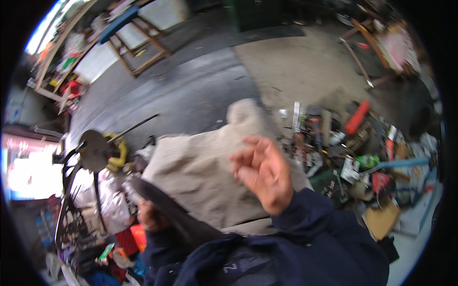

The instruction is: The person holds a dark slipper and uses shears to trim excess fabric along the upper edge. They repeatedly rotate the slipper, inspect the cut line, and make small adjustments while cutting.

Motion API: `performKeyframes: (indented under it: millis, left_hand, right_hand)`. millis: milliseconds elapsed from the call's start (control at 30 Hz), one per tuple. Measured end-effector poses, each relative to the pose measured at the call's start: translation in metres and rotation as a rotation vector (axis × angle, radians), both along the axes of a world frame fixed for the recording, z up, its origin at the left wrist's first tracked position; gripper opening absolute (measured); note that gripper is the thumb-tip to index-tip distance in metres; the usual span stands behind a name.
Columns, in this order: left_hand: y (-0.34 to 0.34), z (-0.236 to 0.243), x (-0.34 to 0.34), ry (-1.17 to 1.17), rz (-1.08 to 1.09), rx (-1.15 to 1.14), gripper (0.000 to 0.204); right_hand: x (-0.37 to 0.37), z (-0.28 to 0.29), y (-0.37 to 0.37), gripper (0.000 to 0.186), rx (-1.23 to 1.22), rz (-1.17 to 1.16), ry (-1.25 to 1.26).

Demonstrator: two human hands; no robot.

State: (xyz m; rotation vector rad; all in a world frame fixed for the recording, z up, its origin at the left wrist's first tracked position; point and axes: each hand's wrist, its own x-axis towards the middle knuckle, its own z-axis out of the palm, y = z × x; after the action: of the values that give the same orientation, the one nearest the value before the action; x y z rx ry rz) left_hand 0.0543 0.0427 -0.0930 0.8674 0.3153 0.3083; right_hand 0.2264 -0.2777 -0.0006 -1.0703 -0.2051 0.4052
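My left hand (149, 215), low and left of centre, is closed on a long, dark, curved thing (164, 202) with a rounded far end. Its near end runs back against my navy jacket, and blur hides its exact kind. Most of the left fingers are hidden behind it. My right hand (265, 174) is raised with its palm partly turned up, fingers apart and slightly bent, holding nothing. Below and behind that hand, a beige cloth (191, 162) spreads in folds over my lap.
To the left stands a metal stand with a round plate (94, 150) and a thin rod. Hand tools and scraps lie heaped at right, among them a red cylinder (358, 117) and a blue bar (404, 162). A blue-topped wooden stool (119, 24) stands farther off.
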Motion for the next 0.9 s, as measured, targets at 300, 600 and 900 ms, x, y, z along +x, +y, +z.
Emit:
performKeyframes:
  millis: [300, 600, 900]
  left_hand:
    - [0.061, -0.013, 0.022, 0.083, 0.075, -0.062, 0.044]
    - [0.059, 0.010, 0.043, 0.019, -0.140, 0.040, 0.037]
    - [0.055, 0.021, 0.059, 0.184, -0.176, 0.081, 0.045]
  right_hand:
    - [0.034, -0.287, -0.171, 0.039, -0.536, -0.385, 0.406]
    - [-0.096, -0.374, -0.188, 0.023, -1.074, -0.072, 0.358]
    - [-0.156, -0.281, -0.311, 0.022, -1.238, -0.690, 0.367]
